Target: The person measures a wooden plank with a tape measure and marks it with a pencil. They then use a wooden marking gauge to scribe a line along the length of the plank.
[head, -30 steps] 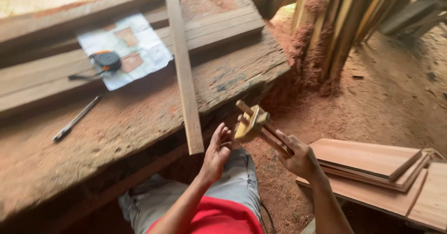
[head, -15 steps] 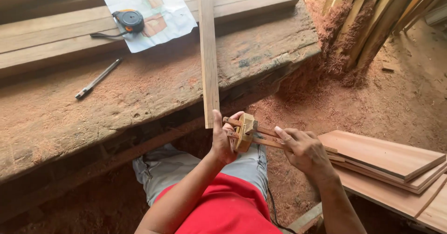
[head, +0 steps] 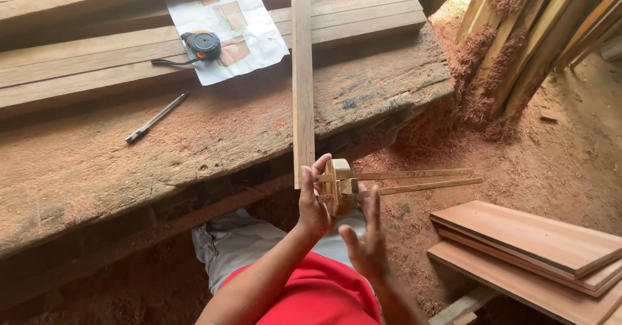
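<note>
My left hand [head: 313, 203] grips a wooden marking gauge [head: 339, 186], a round block with two thin rods [head: 414, 179] sticking out to the right. The block sits against the near end of a long narrow wooden strip [head: 302, 72] that lies across the workbench [head: 129, 163] and overhangs its front edge. My right hand [head: 367, 242] hovers just below the block, fingers spread, holding nothing.
On the sawdust-covered bench lie a black tape measure [head: 202, 44] on a sheet of paper [head: 253, 21], a pencil [head: 156, 118] and thick planks [head: 363, 21] at the back. Stacked boards [head: 531, 247] rest on the ground at right. Timber [head: 538, 33] leans at upper right.
My view has shifted left and closer. The gauge has turned so its rods point right, against the strip's end. My right hand has let go of the rods and dropped below the block.
</note>
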